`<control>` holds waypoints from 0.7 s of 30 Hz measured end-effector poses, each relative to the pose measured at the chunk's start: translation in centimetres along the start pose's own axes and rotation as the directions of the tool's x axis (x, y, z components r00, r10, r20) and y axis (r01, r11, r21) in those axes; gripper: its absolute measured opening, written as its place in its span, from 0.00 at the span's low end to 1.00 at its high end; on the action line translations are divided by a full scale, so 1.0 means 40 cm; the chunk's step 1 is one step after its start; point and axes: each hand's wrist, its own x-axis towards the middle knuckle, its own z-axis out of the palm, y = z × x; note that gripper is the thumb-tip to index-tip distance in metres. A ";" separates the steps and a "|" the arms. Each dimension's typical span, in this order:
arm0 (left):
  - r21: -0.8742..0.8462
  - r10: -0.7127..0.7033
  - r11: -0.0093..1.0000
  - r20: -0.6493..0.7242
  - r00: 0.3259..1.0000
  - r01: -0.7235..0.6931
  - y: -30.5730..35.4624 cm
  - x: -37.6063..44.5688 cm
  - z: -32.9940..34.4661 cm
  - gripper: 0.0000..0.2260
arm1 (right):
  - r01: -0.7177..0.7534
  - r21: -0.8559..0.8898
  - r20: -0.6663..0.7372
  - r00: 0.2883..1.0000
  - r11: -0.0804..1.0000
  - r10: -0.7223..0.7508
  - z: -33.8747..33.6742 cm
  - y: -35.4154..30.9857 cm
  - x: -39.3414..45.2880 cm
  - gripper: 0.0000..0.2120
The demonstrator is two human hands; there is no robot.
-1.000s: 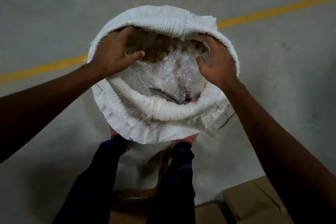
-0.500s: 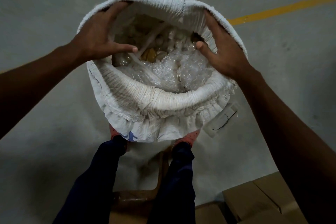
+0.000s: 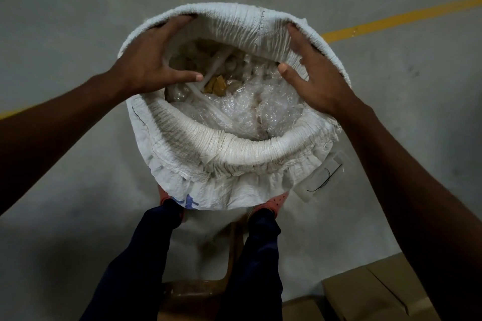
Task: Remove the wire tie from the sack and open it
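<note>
Both hands' grip is on the sack (image 3: 229,164) rim: left hand (image 3: 148,65) at 10 o'clock, right hand (image 3: 315,83) at 2, fingers curled over it, mouth wide open.

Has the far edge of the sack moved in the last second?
Yes. The sack's far edge moved farther from the person, beyond the yellow floor line, widening the mouth.

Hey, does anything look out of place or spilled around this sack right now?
Nothing spilled. The one stray item is a thin dark wire lying loose on the floor beside the sack, on a clear flat piece; it looks like the removed tie. The sack's rolled-down mouth is open, with both hands on its rim.
</note>
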 end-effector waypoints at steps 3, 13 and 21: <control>-0.005 0.013 1.000 -0.001 1.000 -0.013 -0.006 0.005 0.000 0.49 | -0.001 0.001 -0.005 1.000 1.000 0.001 0.001 0.005 0.006 0.36; -0.001 0.009 1.000 0.027 1.000 -0.009 -0.027 0.027 0.002 0.50 | -0.006 0.033 -0.002 1.000 0.999 0.006 0.005 0.019 0.032 0.38; -0.071 0.096 0.995 0.385 0.918 -0.075 -0.030 0.019 0.016 0.41 | 0.024 -0.012 0.231 0.973 1.000 -0.021 0.031 0.027 0.061 0.49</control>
